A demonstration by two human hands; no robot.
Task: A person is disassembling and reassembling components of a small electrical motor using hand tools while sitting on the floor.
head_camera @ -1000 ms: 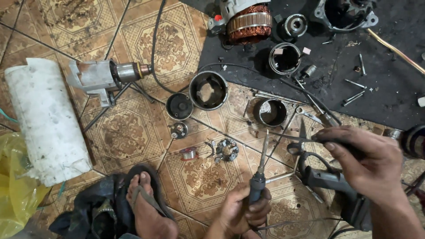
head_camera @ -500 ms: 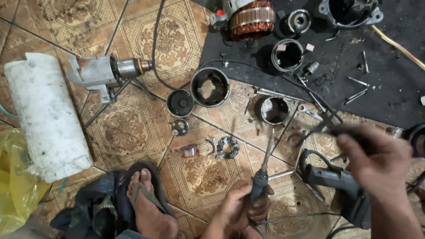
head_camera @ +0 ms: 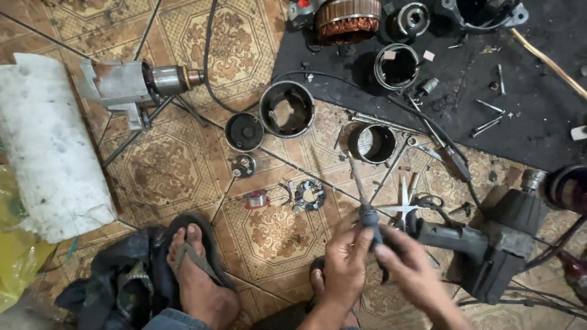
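Patterned floor tiles point(head_camera: 183, 165) lie below; both hands, left point(head_camera: 345, 256) and right point(head_camera: 409, 263), close fingers around the upright dark-handled metal screwdriver point(head_camera: 367, 214).

Right hand point(head_camera: 409, 263) moved off the dark power tool point(head_camera: 489, 244), now joined with left hand point(head_camera: 345, 260) on the screwdriver point(head_camera: 367, 211) handle, tool left lying free on the floor

Head camera looks straight down
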